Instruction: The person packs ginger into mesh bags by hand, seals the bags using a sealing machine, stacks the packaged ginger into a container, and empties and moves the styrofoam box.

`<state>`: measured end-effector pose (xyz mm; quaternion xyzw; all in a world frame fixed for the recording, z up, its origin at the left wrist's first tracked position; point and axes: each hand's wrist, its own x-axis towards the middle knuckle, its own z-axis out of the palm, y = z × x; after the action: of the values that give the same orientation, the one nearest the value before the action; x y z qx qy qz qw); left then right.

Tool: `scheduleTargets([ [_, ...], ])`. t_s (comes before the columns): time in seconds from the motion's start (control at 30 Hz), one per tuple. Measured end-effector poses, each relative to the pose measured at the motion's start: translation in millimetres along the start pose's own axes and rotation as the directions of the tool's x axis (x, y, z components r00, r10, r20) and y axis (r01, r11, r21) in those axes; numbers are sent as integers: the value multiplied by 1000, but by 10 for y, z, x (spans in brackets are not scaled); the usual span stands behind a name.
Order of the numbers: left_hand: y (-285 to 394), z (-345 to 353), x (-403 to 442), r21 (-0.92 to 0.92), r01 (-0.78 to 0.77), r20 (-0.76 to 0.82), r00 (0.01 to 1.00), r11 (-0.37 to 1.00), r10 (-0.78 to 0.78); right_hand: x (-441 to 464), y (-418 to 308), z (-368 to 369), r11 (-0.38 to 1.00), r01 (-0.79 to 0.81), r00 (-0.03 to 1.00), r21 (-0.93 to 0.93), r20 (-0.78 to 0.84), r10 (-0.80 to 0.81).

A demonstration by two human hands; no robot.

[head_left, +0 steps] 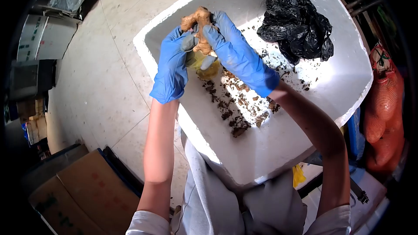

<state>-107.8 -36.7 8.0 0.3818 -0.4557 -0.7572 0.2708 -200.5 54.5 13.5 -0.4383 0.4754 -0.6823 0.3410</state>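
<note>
A knobbly brown ginger root (202, 24) is held up between my two blue-gloved hands, over the left side of a white foam box (226, 161). My left hand (176, 50) grips its left side, the fingertips dark with dirt. From the right, my right hand (222, 39) closes on it with the thumb across the front. A small pale spot shows at the root's lower end. Beneath the hands lies a yellowish, see-through thing (209, 70), partly hidden, whose kind I cannot make out. Dark soil and brown scraps (237, 104) are scattered over the box floor.
A crumpled black plastic bag (296, 26) lies in the box's far right part. Orange mesh sacks (383, 109) stand to the right of the box. Cardboard boxes (87, 187) sit at lower left, with more cartons (45, 37) along the left edge of the tiled floor (100, 78).
</note>
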Motion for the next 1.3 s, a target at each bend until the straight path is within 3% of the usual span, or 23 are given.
scheduleTargets([
  [0.03,8,-51,12,86,17,8,1000,996,-18,-19,-16,-26,994,-109,994,-25,-3,109],
  [0.07,11,-75,18,171,34,15,999,985,-37,-43,11,-57,993,-110,994,-28,-3,110],
  [0.13,36,14,-42,149,-1,-25,1000,989,5,-100,113,-127,945,-319,947,76,-18,321],
  [0.27,53,-28,-71,105,26,63,997,994,-33,-188,72,-252,890,-418,906,184,158,393],
  [0.33,43,-23,-57,78,31,68,997,996,-36,-194,67,-260,891,-423,904,164,138,404],
  [0.4,19,-46,-25,107,22,94,995,994,-32,-191,61,-276,886,-376,908,-272,81,410],
  [0.43,19,-32,-25,109,25,93,995,994,-35,-193,35,-272,885,-378,907,-270,81,412],
  [0.47,25,-5,-30,140,7,54,998,990,-15,-191,-13,-272,767,-205,930,-608,124,347],
  [0.5,28,12,-29,172,-10,16,1000,985,7,-190,-46,-269,528,4,935,-849,190,299],
  [0.53,19,12,-17,173,-8,17,1000,985,6,-215,-6,-279,528,2,935,-849,189,300],
  [0.6,1,3,15,237,-48,-94,993,970,72,-263,95,-300,403,239,960,-883,276,36],
  [0.73,-5,-6,0,254,-105,-62,990,961,125,-214,166,-399,413,201,962,-888,258,88],
  [0.8,26,33,-29,292,-67,-75,993,954,92,-163,193,-420,752,86,977,-654,202,63],
  [0.83,38,10,-35,314,-66,-41,996,947,83,-108,2,-411,744,-201,922,-637,135,364],
  [0.87,37,6,-25,282,-41,-58,997,959,60,-101,129,-470,818,-70,969,-572,155,192],
  [0.93,47,22,-39,260,-70,-60,994,963,89,-86,67,-532,793,65,982,-606,180,57],
  [1.0,56,-9,-23,239,-52,-66,995,970,70,-93,5,-627,859,23,994,-511,101,34],
  [1.07,58,-16,-46,257,-133,-70,985,957,155,-111,-7,-746,915,-6,1000,-404,24,17],
  [1.13,57,17,-46,198,-121,-126,981,973,147,-135,26,-906,955,-232,951,-184,-250,182],
  [1.2,57,16,-58,181,-172,-118,974,968,195,-237,331,-1098,804,-416,908,-425,-237,344],
  [1.23,50,12,-44,160,-174,-132,972,972,196,-304,437,-1106,617,-525,835,-586,-215,506],
  [1.27,47,7,-40,161,-174,-131,972,971,196,-396,794,-1184,509,-450,808,-734,-91,583],
  [1.3,45,1,-33,165,-170,-122,974,971,191,-506,939,-1163,422,-406,782,-810,-69,619],
])
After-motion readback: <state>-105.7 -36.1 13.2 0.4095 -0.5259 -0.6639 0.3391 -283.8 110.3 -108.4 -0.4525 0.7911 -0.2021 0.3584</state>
